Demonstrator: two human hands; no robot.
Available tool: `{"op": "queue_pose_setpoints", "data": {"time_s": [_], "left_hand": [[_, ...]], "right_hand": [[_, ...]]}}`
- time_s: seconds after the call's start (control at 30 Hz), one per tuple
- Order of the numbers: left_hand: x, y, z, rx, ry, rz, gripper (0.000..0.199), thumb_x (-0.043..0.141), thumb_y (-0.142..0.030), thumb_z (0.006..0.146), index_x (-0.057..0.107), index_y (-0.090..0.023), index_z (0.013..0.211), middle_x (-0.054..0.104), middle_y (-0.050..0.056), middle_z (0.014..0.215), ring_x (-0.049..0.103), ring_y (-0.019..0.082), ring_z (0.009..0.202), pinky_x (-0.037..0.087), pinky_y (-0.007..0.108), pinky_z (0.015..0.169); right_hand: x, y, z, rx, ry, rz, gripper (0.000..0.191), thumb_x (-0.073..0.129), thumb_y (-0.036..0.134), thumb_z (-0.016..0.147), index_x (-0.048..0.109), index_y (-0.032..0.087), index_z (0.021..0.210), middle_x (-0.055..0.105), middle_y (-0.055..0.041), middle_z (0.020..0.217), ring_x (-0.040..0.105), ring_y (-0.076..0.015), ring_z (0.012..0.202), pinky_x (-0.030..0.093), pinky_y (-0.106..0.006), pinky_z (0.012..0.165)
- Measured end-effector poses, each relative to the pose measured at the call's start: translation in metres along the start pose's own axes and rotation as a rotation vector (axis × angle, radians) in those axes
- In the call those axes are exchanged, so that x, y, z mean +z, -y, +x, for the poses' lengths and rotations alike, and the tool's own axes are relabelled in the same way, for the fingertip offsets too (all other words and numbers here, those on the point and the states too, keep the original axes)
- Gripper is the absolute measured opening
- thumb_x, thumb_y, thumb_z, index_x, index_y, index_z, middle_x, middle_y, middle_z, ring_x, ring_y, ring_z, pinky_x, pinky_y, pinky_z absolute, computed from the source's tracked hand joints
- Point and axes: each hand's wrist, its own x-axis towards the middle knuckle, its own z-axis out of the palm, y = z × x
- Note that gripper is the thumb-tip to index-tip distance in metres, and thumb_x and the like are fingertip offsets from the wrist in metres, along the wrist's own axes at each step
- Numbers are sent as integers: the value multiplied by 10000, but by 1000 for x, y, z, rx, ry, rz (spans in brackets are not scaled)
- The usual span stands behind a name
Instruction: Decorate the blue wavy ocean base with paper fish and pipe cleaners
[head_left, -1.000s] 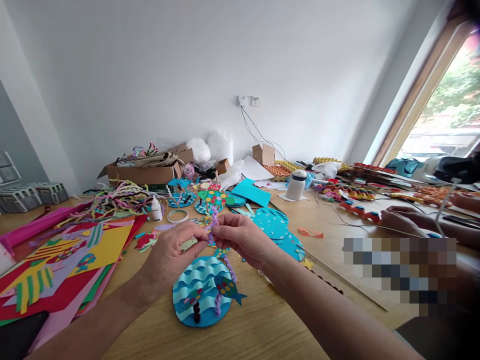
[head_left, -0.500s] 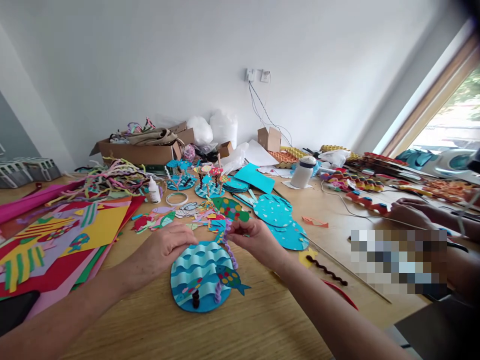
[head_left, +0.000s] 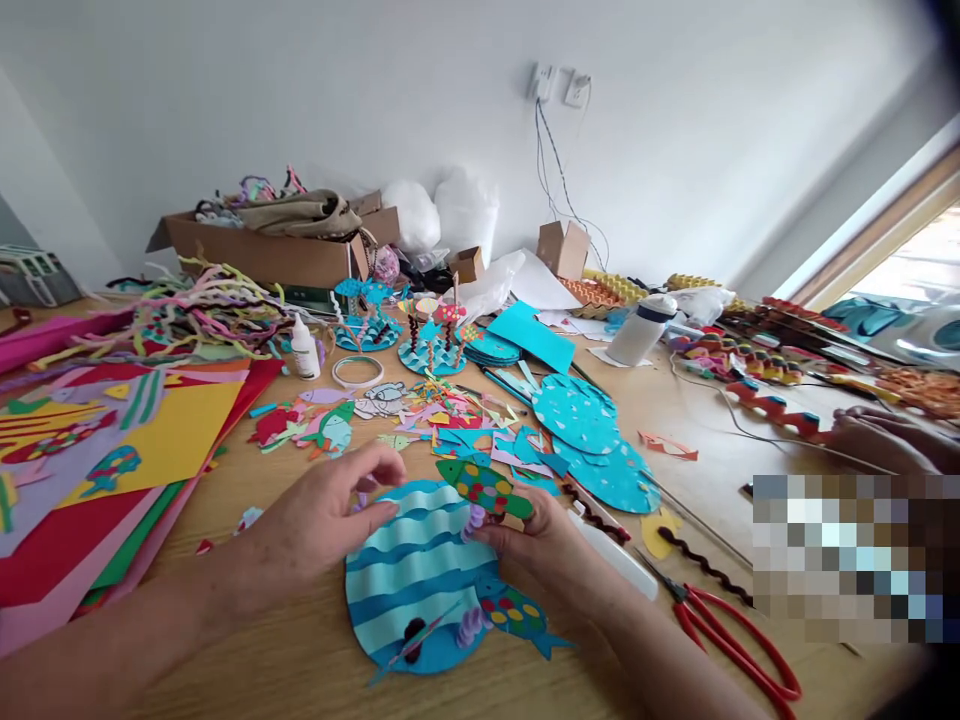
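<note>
A round blue base (head_left: pixel 382 640) with pale wavy strips across it lies on the table in front of me. My right hand (head_left: pixel 547 540) pinches a purple twisted pipe cleaner (head_left: pixel 474 522) at the right side of the base. On top of this stem is a green paper fish (head_left: pixel 480 487) with coloured dots. At the base's back left edge, my left hand (head_left: pixel 334 515) is open, thumb and fingers apart. A blue dotted paper fish (head_left: pixel 517 612) stands on another purple stem at the near right. Beside it, a thin fish seen edge-on tops a dark brown stem (head_left: pixel 414 640).
Red-handled pliers or scissors (head_left: pixel 739 640) lie at the right. Coloured paper sheets (head_left: pixel 172 430) spread at the left. Behind are paper scraps, a glue bottle (head_left: pixel 305 348), a tape roll (head_left: pixel 358 372) and blue discs (head_left: pixel 577 410). Another person's hands (head_left: pixel 892 435) are at far right.
My view has shifted, so the base looks larger. My right hand has lowered with the green fish and its stem towards the base. My left hand's fingers have spread from the rim.
</note>
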Motion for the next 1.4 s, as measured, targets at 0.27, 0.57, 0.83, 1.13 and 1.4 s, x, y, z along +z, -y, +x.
{"op": "queue_pose_setpoints", "data": {"time_s": [0.27, 0.57, 0.83, 1.13, 1.4], "left_hand": [[3, -23, 36, 192, -17, 108, 431, 623, -204, 685, 511, -242, 1100, 602, 35, 1123, 555, 210, 1026, 484, 322, 794], [16, -40, 60, 175, 194, 220, 105, 577, -123, 683, 558, -211, 736, 594, -52, 707, 544, 133, 680, 377, 232, 579], [25, -45, 56, 99, 195, 304, 108, 533, -121, 702, 495, -210, 654, 548, -47, 644, 522, 144, 643, 339, 250, 552], [26, -55, 54, -74, 181, 302, 118, 494, -116, 669, 461, -217, 618, 501, -41, 593, 479, 146, 588, 285, 243, 498], [30, -57, 52, -87, 174, 281, 93, 492, -131, 682, 481, -221, 668, 547, -37, 648, 502, 149, 613, 295, 247, 503]], "right_hand": [[-7, 6, 4, 62, 72, 20, 219, 612, 410, 750, 671, 217, 836, 605, -43, 890, 532, -218, 949, 417, -319, 804], [-8, -8, 6, 31, 120, 32, 199, 585, 406, 778, 669, 226, 792, 576, -25, 998, 504, -198, 962, 372, -331, 884], [-6, -9, 8, -5, 111, -23, 194, 557, 375, 806, 673, 259, 909, 575, -23, 1028, 502, -194, 1000, 385, -326, 887], [-3, -7, 4, 9, -44, -199, 159, 704, 279, 656, 660, 264, 808, 585, -30, 915, 500, -235, 924, 422, -307, 739], [2, -1, 2, -21, -63, -468, 94, 610, 213, 714, 657, 226, 794, 601, -28, 878, 516, -191, 821, 410, -260, 664]]}}
